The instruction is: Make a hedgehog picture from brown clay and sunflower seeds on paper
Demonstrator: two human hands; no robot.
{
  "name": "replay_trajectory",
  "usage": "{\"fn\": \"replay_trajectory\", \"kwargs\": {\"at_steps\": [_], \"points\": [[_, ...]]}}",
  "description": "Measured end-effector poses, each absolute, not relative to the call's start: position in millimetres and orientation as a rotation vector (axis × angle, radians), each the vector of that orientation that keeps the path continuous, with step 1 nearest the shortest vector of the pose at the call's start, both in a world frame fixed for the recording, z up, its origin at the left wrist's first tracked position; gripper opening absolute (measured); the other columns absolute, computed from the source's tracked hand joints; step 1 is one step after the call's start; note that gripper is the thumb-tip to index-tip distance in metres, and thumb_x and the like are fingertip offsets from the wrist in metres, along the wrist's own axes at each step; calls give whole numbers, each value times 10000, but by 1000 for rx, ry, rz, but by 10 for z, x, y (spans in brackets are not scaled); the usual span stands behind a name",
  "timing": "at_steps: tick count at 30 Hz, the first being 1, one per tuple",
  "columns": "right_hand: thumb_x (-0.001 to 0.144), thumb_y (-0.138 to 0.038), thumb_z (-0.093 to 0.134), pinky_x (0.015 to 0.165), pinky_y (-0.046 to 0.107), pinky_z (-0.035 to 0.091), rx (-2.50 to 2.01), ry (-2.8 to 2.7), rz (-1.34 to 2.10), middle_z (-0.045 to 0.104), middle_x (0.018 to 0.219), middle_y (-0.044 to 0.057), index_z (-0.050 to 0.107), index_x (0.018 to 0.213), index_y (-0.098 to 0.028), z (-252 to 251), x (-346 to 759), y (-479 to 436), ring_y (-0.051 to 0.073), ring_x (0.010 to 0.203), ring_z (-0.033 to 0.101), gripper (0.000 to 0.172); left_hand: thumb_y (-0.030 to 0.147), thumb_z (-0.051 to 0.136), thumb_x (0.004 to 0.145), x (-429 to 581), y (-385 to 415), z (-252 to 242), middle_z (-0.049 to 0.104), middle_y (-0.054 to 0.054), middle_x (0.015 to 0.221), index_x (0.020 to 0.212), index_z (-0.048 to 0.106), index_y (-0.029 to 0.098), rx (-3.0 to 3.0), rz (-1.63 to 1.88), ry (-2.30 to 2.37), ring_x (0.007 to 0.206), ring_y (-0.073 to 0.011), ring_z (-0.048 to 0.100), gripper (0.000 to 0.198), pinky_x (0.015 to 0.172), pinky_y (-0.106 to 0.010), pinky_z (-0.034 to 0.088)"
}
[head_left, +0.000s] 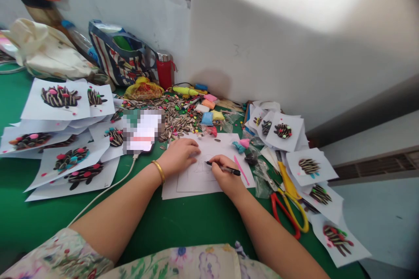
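My right hand (228, 177) grips a black pen (227, 169), its tip on a line drawing on a white sheet (191, 183). My left hand (181, 155) lies flat on the paper's upper left, fingers stretched out. Just beyond the paper spreads a heap of striped sunflower seeds (181, 120). To the right of the drawing rests a thin pink stick (241, 170), near lumps of blue clay (238, 147) and pink clay (244, 142). Left of my left hand is a phone (142, 133), its screen blurred, with a white cable plugged in.
Sheets with seed-and-clay figures lie in a left pile (65, 157) and a right pile (310, 168). Red-and-yellow scissors (288, 213) and a yellow cutter (288, 178) lie right. A red flask (165, 72) and a striped bag (119, 54) stand by the wall.
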State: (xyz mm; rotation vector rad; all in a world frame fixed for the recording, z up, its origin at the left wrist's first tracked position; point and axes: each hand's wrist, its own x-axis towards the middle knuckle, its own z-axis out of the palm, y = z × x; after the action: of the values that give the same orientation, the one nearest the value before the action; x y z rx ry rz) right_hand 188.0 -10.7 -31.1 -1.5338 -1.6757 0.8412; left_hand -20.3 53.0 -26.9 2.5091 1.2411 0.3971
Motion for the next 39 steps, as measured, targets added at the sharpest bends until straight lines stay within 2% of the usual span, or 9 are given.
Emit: {"fn": "replay_trajectory", "kwargs": {"at_steps": [12, 20, 39], "points": [[799, -245, 513, 623, 268, 427, -1520, -1629, 889, 660, 735, -1, 681, 821, -211, -349, 1892, -126, 168, 675, 573, 173, 246, 694, 817, -190, 520, -242, 659, -44, 1212, 1078, 730, 259, 2508, 379, 1252, 1162, -257, 568, 264, 1026, -399, 416], [805, -239, 520, 704, 280, 455, -1512, -1701, 880, 691, 828, 10, 688, 863, -214, -361, 1875, -128, 174, 765, 610, 179, 248, 693, 814, -199, 522, -260, 659, -46, 1207, 1073, 732, 259, 2512, 399, 1245, 1152, -256, 572, 262, 1027, -406, 413], [799, -240, 517, 645, 271, 424, -1565, -1666, 867, 664, 763, 5, 684, 841, -209, -307, 1894, -124, 170, 698, 572, 175, 234, 692, 811, -191, 515, -225, 657, -50, 1209, 1074, 732, 261, 2486, 390, 1249, 1159, -258, 567, 267, 1028, -406, 409]]}}
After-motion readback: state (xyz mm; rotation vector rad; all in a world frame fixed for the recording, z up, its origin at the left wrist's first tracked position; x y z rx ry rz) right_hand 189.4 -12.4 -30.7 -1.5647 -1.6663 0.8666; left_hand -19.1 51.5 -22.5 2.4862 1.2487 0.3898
